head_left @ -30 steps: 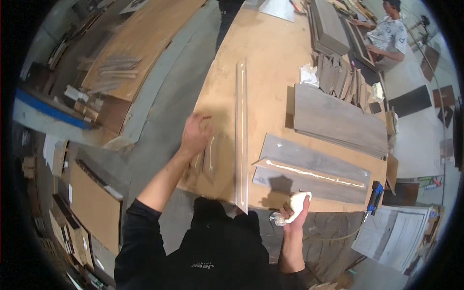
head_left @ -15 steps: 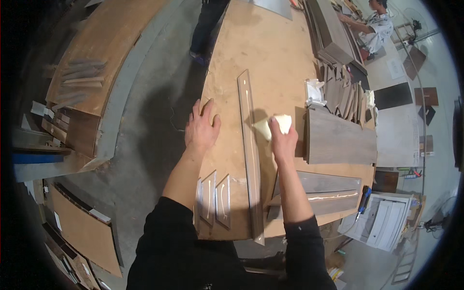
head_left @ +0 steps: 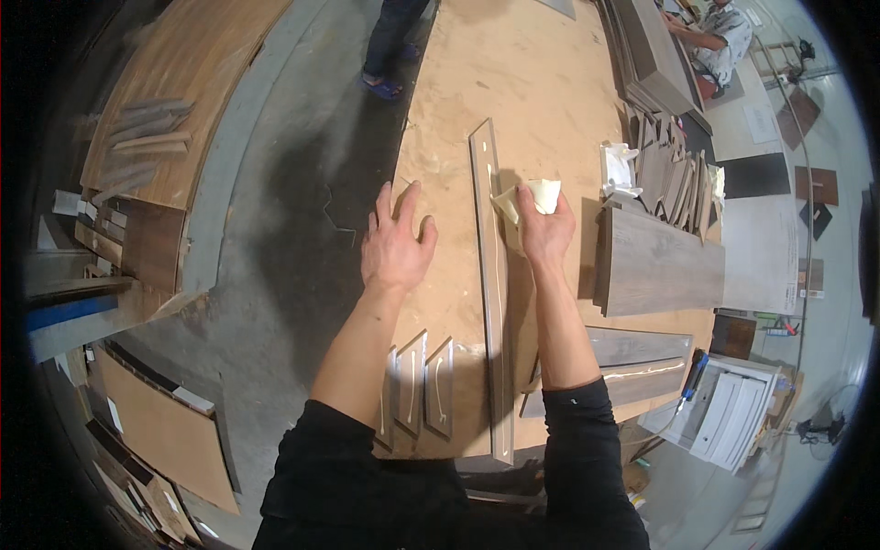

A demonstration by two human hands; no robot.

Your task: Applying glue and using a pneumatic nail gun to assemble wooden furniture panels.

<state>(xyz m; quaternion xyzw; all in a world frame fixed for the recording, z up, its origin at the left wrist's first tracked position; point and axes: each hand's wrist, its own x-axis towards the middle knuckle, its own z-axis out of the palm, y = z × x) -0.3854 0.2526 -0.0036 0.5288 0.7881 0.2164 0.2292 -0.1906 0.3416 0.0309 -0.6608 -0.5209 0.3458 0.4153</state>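
My right hand squeezes a pale, cone-shaped glue bag, its narrow end pointing left over a long grey strip. A thin light line of glue runs along that strip, which lies lengthwise away from me. Fingers spread, my left hand holds nothing above or on the table's left edge; whether it touches the wood I cannot tell. Near my left forearm lie several short slanted pieces, with whitish glue lines on them. Beside my right forearm, a wider grey board has a glue line next to it.
The wooden table carries stacked grey boards, a pile of offcuts and a crumpled white wrapper. A blue-handled tool lies at its right edge. One person works at the far right; another's legs stand far left.
My right hand and the glue bag have moved a little farther away along the long strip. The whole view has shifted slightly. My left hand stays near the table's left edge, fingers spread.
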